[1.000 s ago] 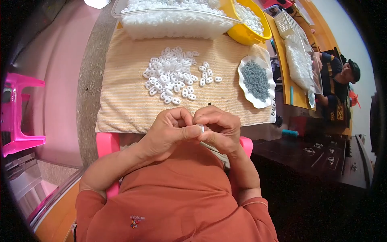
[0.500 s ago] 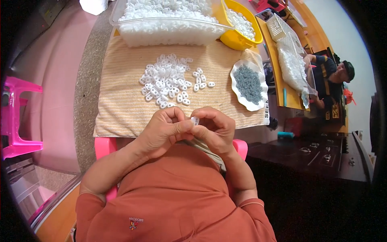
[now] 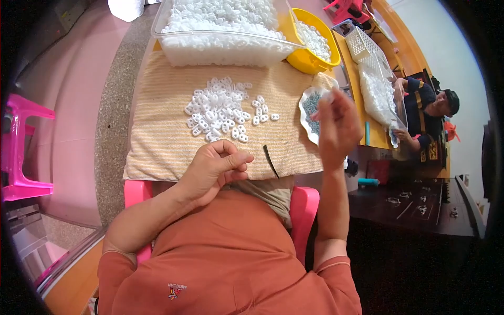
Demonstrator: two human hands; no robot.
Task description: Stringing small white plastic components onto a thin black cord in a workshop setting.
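Observation:
My left hand [image 3: 216, 167] is held low at the cloth's near edge, thumb and forefinger pressed together; anything between them is too small to make out. Raised over the right side of the white wavy-edged plate [image 3: 306, 126], my right hand [image 3: 340, 126] is blurred, with a small white plastic piece [image 3: 328, 96] at its fingertips. Tiny grey pieces [image 3: 312, 107] fill the plate, partly hidden by that hand. A pile of white two-hole plastic pieces [image 3: 215, 107] lies on the striped cloth [image 3: 157, 136], with several apart to its right. A thin black strip [image 3: 271, 161] lies between my hands.
Behind the pile stands a clear tub [image 3: 226, 34] full of white pieces. Beside it is a yellow bucket [image 3: 310, 64] with more. A person [image 3: 428, 105] sits at another table on the right with a heaped tray [image 3: 373, 100]. A pink stool [image 3: 26, 152] stands left.
My right hand has left my left hand and moved up and right over the plate, taking the white piece. My left hand stays nearly in place. The black strip now shows.

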